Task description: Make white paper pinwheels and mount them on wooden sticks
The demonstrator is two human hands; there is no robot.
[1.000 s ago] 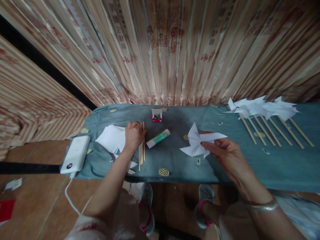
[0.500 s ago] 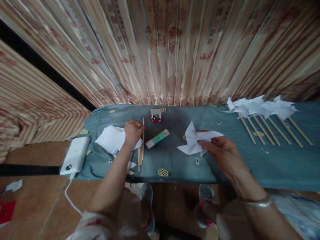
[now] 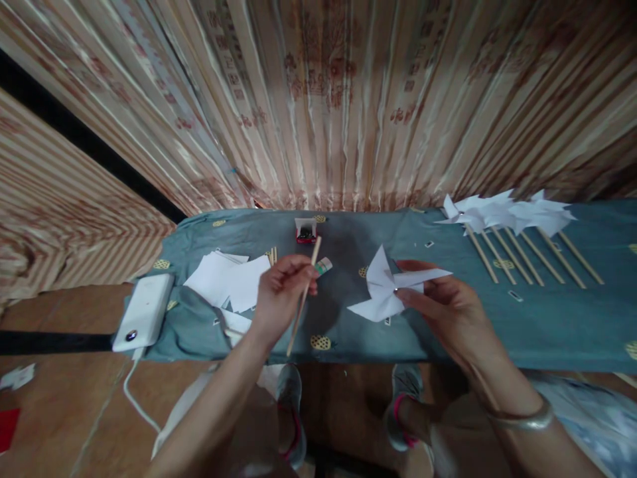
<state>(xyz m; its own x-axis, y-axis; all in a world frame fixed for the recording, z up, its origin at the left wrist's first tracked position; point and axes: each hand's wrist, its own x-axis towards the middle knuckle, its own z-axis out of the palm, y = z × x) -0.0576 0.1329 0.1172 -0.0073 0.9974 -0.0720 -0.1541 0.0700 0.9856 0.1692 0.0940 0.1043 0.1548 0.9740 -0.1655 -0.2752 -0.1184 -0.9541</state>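
Note:
My left hand point(image 3: 288, 287) is closed on a thin wooden stick point(image 3: 299, 312), tilted with its top to the right, above the cloth. Behind that hand a green and white glue stick point(image 3: 323, 266) is mostly hidden. My right hand point(image 3: 442, 302) pinches a white paper pinwheel point(image 3: 382, 292) near its middle, where a small shiny pin head shows by the thumb. Beyond the left hand stands a small red box point(image 3: 306, 232), its white lid up and dark pins inside. White paper sheets point(image 3: 223, 279) lie left of the left hand, with more sticks point(image 3: 273, 255) partly hidden behind it.
Several finished pinwheels on sticks point(image 3: 507, 216) lie in a row at the back right of the cloth-covered table point(image 3: 562, 325). A white power bank point(image 3: 144, 312) with a cable sits at the left edge. A pleated curtain point(image 3: 318, 133) hangs behind.
My left hand has lifted one stick from the pile and carried it right, over the glue stick. The right hand still holds the pinwheel, now with its pin head showing.

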